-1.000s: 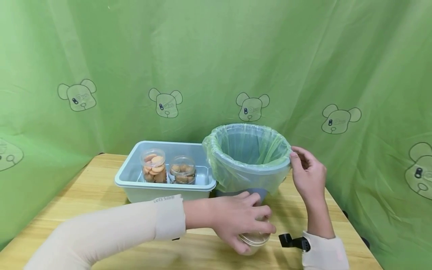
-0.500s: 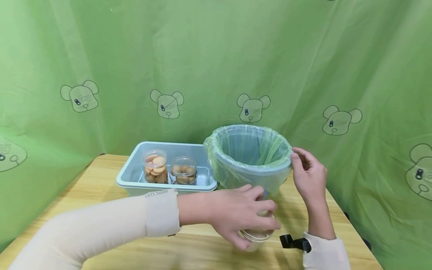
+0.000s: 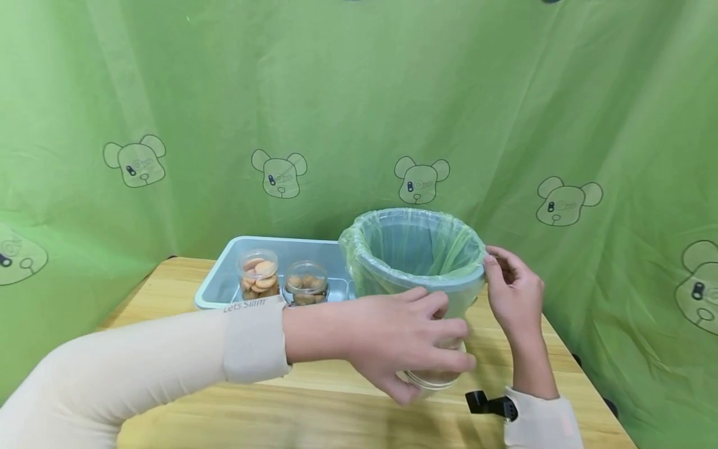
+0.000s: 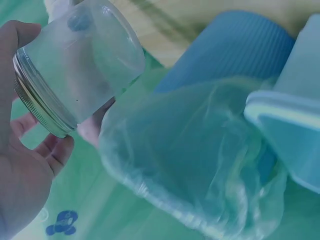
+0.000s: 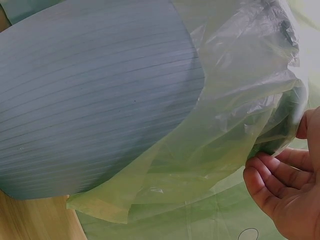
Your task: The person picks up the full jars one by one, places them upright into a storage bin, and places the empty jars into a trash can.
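My left hand [image 3: 395, 340] grips a clear jar [image 4: 92, 65] by its ridged metallic lid [image 4: 42, 102], fingers spread round the edge. The jar's see-through wall shows no contents in the left wrist view. In the head view the jar is largely hidden under the hand, in front of a blue trash bin [image 5: 95, 105]. A thin green trash bag [image 3: 364, 249] lines the bin and folds over its rim. On the bin's right side my right hand [image 3: 515, 293] pinches the rim and bag between thumb and fingers.
Left of the bin stands a light blue tub [image 3: 215, 290] holding two clear jars, one of round cookies [image 3: 260, 277] and one of brown snacks [image 3: 307, 285]. Everything stands on a wooden table [image 3: 320, 411]. A green curtain [image 3: 336, 81] hangs behind.
My left hand has lifted and moved a little to the right with the jar, closer to the bin. The right hand stays at the rim.
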The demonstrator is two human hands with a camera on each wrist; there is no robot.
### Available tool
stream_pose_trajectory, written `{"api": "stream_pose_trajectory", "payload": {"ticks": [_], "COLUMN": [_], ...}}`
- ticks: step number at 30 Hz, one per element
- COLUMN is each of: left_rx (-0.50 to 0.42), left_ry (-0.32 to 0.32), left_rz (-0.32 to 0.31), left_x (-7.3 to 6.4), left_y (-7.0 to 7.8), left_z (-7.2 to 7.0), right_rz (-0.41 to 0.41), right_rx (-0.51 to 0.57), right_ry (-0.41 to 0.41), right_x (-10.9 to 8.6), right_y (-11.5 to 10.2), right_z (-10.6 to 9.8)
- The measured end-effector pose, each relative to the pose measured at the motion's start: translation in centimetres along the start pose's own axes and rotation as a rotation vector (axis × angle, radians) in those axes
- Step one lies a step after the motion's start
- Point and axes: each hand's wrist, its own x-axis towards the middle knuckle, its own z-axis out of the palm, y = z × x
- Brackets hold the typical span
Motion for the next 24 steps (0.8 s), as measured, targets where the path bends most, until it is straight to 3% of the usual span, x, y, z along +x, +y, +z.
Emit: {"api": "stream_pose_trajectory", "payload": {"ticks": [15,24], "left_rx": [-0.022,0.041], "left_ry": [0.104,0.088], "left_rz": [-0.058,-0.119], "left_x": [-2.5,-3.6], "left_y": [-3.6,-5.9], "left_z": [-4.5,-6.4], "right_rz": [0.016,0.037], "right_rx": [0.027,0.024], "right_ry": [-0.017,-0.032], "right_x": [0.2,0.0], "right_y": [0.0,0.0], "right_z": [0.1,-0.1]}}
